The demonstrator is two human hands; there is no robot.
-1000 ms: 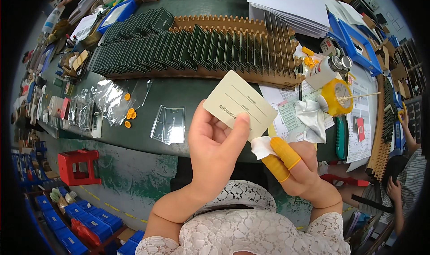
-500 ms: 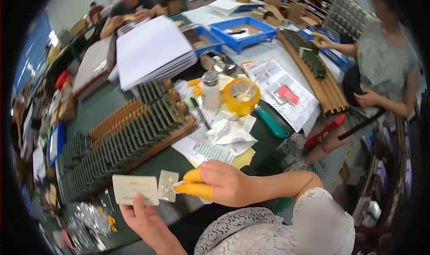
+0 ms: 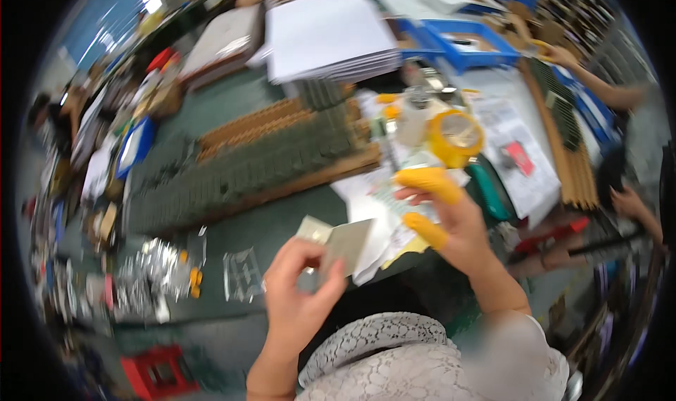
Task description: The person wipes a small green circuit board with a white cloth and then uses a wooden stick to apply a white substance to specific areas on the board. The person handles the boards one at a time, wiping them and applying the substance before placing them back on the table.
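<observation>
Pale card point(image 3: 348, 245) is leaning in the left hand point(image 3: 299, 288), whose thumb is pressing its near face while the curled fingers are supporting it from behind. Another pale panel point(image 3: 313, 229) is showing just left of it, at the fingertips; blur is hiding whether the two are joined. The right hand point(image 3: 461, 228) is hovering to the right of that grip, apart from the card, its thumb and forefinger standing well apart in yellow finger covers point(image 3: 431, 183) and pinching nothing between their tips; whether its other fingers are holding anything, I cannot tell.

Beyond the left grip, dark green cards point(image 3: 239, 193) are standing in a row in a slotted brown rack point(image 3: 320, 176). White papers point(image 3: 380, 239) are lying between the two hands and a little beyond them. Past the right hand, a yellow tape roll point(image 3: 456, 139) is resting near a pale bottle point(image 3: 414, 123), and a teal-handled tool point(image 3: 486, 190) is lying just to its right. Left of the left hand, a clear plastic piece point(image 3: 243, 276) is lying on the dark green table point(image 3: 246, 233), with small orange pieces point(image 3: 195, 281) and shiny clear bags point(image 3: 151, 267) sitting farther out.
</observation>
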